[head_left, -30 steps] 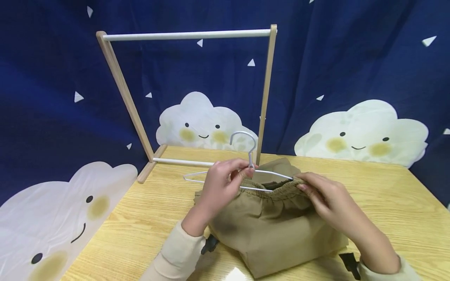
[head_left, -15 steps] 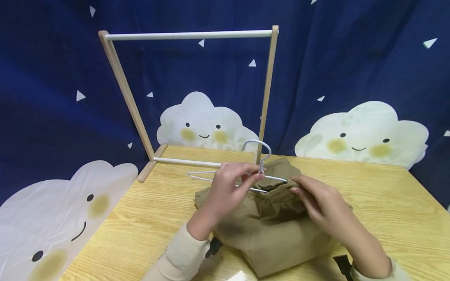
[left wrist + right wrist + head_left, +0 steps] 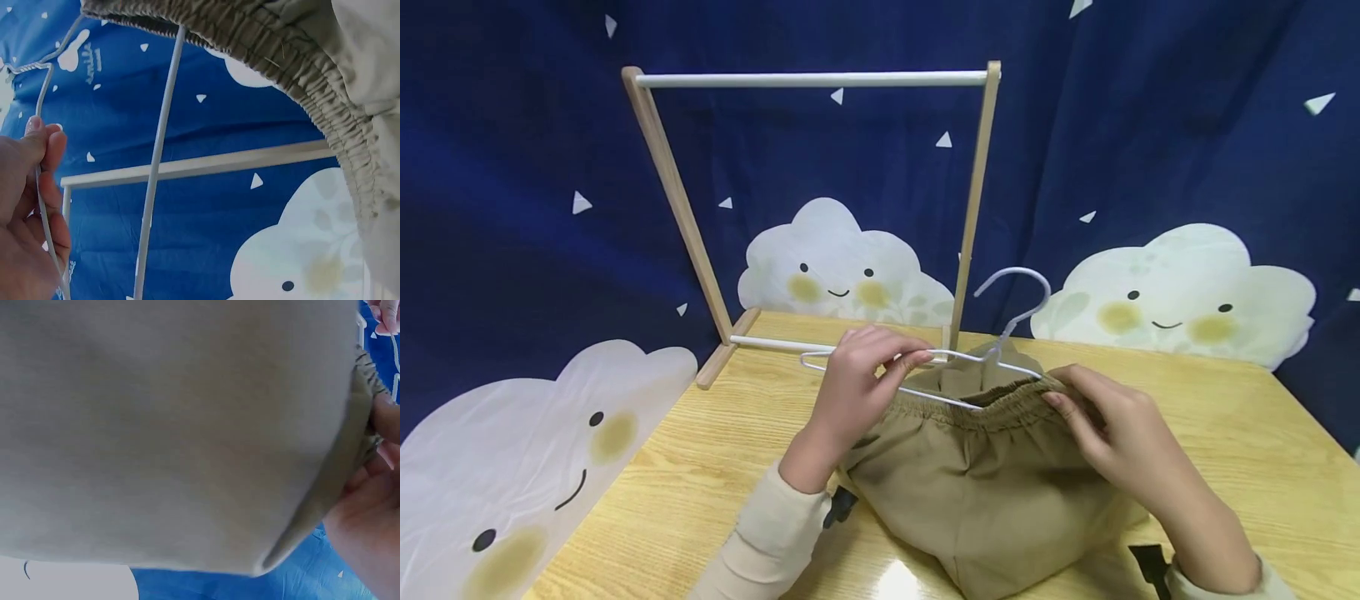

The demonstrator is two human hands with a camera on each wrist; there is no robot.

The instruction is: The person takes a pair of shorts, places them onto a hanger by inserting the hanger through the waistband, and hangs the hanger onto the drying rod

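Khaki shorts (image 3: 977,492) with a gathered elastic waistband (image 3: 1000,410) are held up over the table. A white wire hanger (image 3: 940,398) has its right end inside the waistband; its hook (image 3: 1047,292) leans to the right. My left hand (image 3: 857,383) pinches the hanger's upper wire left of the hook, as the left wrist view also shows of that hand (image 3: 28,200). At the waistband's right end, my right hand (image 3: 1108,425) pinches the fabric beside the hanger's tip. In the right wrist view the shorts' fabric (image 3: 175,437) covers most of the picture.
A wooden rack with a white top rail (image 3: 812,80) stands at the back left of the wooden table (image 3: 1232,433). Behind it hangs a dark blue curtain (image 3: 850,158) with clouds and triangles. Black straps (image 3: 1150,567) hang near both wrists.
My left hand has shifted from the hook's base to the wire on its left. The hanger has moved right, deeper into the waistband, its hook now tilted. My right hand keeps its hold.
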